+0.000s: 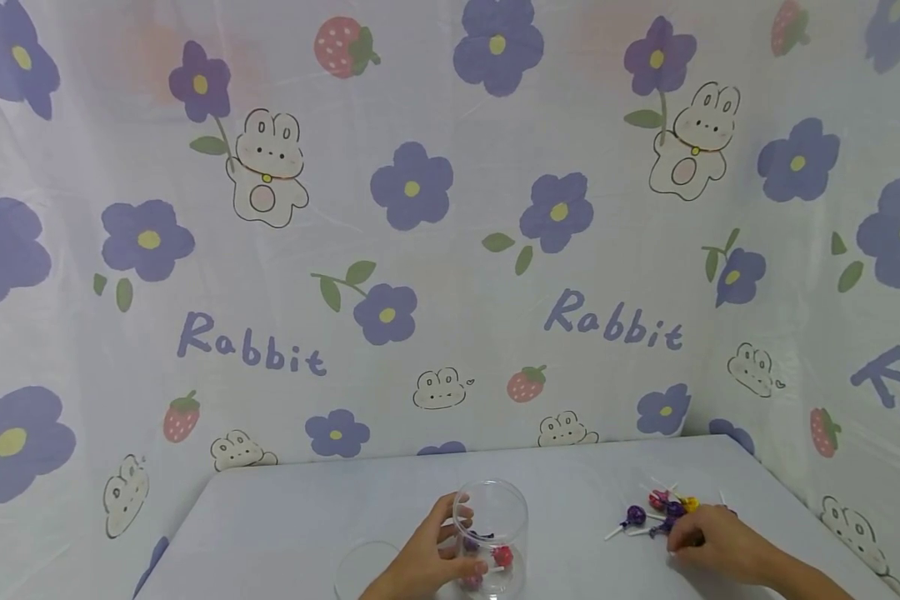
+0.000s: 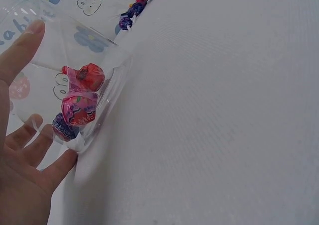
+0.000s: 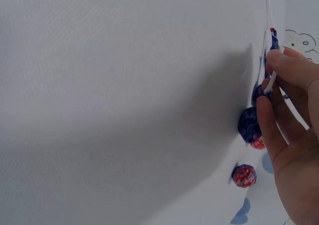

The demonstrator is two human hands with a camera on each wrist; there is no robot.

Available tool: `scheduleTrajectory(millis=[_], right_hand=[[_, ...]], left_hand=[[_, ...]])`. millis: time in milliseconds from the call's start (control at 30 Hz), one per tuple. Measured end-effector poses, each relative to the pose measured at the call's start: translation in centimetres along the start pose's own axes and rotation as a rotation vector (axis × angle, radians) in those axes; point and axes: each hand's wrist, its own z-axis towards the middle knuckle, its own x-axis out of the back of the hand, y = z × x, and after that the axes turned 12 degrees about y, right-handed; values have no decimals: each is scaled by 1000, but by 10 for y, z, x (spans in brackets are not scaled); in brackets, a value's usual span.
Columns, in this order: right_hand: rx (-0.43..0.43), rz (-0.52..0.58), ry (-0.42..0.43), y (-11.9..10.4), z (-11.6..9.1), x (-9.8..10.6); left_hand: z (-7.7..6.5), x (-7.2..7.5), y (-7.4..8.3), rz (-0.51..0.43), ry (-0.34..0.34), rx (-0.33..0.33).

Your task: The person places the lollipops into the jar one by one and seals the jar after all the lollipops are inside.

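Observation:
My left hand point(image 1: 426, 557) wraps around the side of a clear plastic jar point(image 1: 507, 518) that stands open-topped on the table. Several wrapped lollipops lie in the jar's bottom; a red one point(image 2: 91, 76), a pink one point(image 2: 79, 110) and a purple one point(image 2: 65, 127) show through its wall in the left wrist view. To the right, my right hand point(image 1: 720, 546) is at a loose pile of lollipops point(image 1: 673, 507). Its thumb and fingers pinch a lollipop by the white stick point(image 3: 273, 78). The hand hides part of the pile.
A round clear lid point(image 1: 342, 575) lies on the white table point(image 1: 270, 525), left of the jar and partly behind my left forearm. One purple lollipop point(image 1: 635, 516) sits at the pile's left edge. A printed curtain point(image 1: 450, 250) hangs along the table's back and sides.

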Motion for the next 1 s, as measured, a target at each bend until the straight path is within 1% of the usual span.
scheduleTrajectory(millis=[167, 233, 300, 433, 533, 633, 733, 867, 933, 1000], right_hand=[[92, -19, 20, 0, 1, 3], [134, -24, 39, -1, 1, 5], [157, -26, 60, -3, 0, 7], [151, -24, 105, -9, -1, 13], [128, -36, 123, -12, -1, 18], [126, -56, 132, -14, -1, 22], [157, -65, 154, -14, -1, 25], [213, -58, 183, -18, 0, 27], [212, -51, 194, -21, 0, 27], [185, -43, 200, -25, 0, 28]], left_hand=[[0, -1, 0, -9, -3, -3], [-1, -1, 0, -17, -7, -14], [-1, 0, -1, -20, -9, -28], [-1, 0, -1, -14, -5, -31], [0, 0, -1, -1, 2, -14], [1, -1, -1, 4, 2, -14], [1, 0, -1, 6, -2, -26], [0, -1, -1, 6, 1, -14], [0, -1, 0, 5, 1, -4], [0, -1, 0, 4, -2, -3]])
